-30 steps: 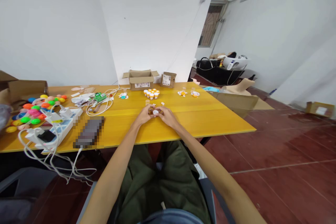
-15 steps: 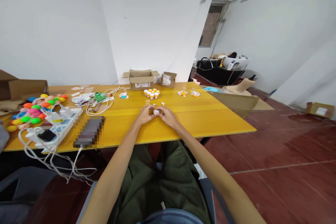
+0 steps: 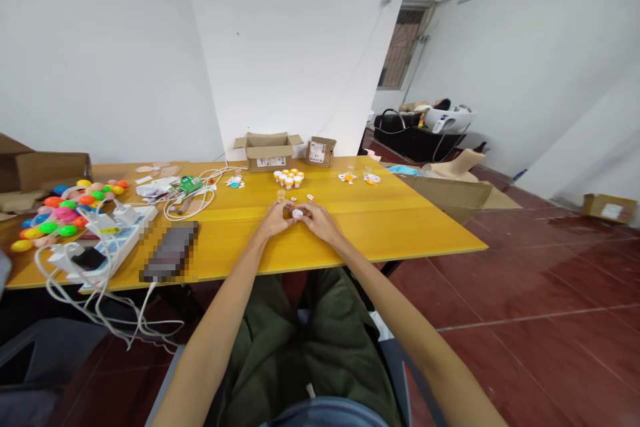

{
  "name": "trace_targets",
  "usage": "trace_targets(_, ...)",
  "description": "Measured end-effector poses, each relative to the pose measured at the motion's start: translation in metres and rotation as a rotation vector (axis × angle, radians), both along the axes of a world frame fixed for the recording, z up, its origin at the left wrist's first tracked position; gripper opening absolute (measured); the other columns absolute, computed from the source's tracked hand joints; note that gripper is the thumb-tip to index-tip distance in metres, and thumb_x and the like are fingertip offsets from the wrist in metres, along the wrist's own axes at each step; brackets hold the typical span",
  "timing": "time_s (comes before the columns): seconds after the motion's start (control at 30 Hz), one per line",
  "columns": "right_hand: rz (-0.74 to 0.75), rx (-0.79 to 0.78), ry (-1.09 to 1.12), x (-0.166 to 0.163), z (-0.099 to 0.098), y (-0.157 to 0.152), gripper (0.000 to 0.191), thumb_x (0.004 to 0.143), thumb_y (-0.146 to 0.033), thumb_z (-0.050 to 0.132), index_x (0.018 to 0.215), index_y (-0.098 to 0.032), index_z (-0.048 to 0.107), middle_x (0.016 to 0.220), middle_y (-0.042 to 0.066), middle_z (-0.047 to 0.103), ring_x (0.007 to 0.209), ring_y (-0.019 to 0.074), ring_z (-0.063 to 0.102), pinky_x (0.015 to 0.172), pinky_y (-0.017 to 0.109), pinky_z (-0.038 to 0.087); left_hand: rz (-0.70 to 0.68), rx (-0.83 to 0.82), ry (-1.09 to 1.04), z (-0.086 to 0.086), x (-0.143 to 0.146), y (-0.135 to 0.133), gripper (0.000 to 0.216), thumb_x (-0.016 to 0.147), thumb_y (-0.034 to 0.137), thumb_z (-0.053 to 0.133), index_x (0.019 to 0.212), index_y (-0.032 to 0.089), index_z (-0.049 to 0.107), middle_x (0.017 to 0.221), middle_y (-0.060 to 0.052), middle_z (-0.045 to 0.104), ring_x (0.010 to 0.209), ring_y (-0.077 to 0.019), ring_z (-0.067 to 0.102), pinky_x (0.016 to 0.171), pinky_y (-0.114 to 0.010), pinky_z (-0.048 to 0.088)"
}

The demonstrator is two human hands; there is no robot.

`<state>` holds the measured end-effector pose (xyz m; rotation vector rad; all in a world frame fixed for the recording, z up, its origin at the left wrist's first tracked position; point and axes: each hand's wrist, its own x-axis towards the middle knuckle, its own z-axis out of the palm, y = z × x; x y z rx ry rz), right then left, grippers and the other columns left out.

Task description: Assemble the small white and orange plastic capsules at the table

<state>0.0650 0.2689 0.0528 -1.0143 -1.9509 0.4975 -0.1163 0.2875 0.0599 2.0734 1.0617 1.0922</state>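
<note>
Over the front middle of the yellow table, both hands meet at a small round white piece; it is too small to tell its kind. My left hand pinches it from the left. From the right, the fingers of my right hand close on the same piece. Just beyond my left fingertips stands a small clear cup. Two little white pieces with dark marks lie past my hands. Farther back is a cluster of small white tubs with orange bands.
Two cardboard boxes, one open and one smaller, stand against the wall. Small orange and white parts lie at the right back. To the left are a phone, a power strip, white cables and colourful plastic eggs.
Both hands stay in the same place. The white piece between my fingers has tilted slightly; the rest looks unchanged.
</note>
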Motion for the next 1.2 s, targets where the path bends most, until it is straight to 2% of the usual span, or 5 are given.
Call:
trace_targets(0.63,-0.002,-0.012,-0.001,-0.0006,0.0028,-0.0004,0.013,0.086,-0.023,0.065,0.096,-0.024,0.073,0.097,0.005,0.075,0.091,0.0211,0.069,0.082,0.034,0.054,-0.018,-0.036,-0.03,-0.0058,-0.0015,0.0044,0.025,0.069,0.024,0.079,0.09,0.021,0.068,0.089,-0.003,0.069,0.095,-0.0216,0.063,0.098,-0.04,0.051)
trace_targets(1.2,-0.009,-0.005,0.011,0.0002,-0.0025,0.0048,0.014,0.084,-0.023,0.066,0.096,-0.025,0.073,0.093,0.003,0.075,0.086,0.0199,0.069,0.08,0.033,0.055,-0.061,-0.037,-0.058,0.0028,0.0001,-0.001,0.022,0.071,0.028,0.079,0.089,0.021,0.069,0.09,-0.004,0.072,0.091,-0.0213,0.066,0.09,-0.038,0.056)
